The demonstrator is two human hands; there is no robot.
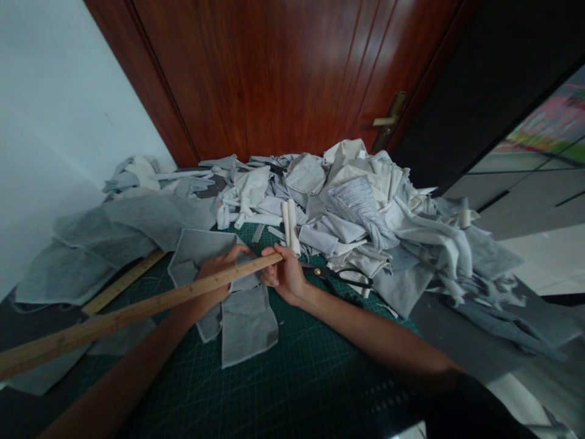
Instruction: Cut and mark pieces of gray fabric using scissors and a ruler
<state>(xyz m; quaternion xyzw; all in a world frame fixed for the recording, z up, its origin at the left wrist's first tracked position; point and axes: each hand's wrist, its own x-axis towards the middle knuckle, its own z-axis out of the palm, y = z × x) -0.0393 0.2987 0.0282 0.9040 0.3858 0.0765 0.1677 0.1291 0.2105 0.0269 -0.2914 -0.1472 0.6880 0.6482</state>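
Your right grip (287,274) holds the long tan wooden ruler (137,313) by its end, probably steadying it; your left grip (218,266), by folded grey cloth (194,247), I cannot tell.

Room over the near green mat (315,372), wooden ruler (150,306) leftward, cloth heap (351,201) (tall) beyond

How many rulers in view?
2. The held ruler has its end in the right hand; the other ruler lies at left, beside grey cloth. Cloth could hide more.
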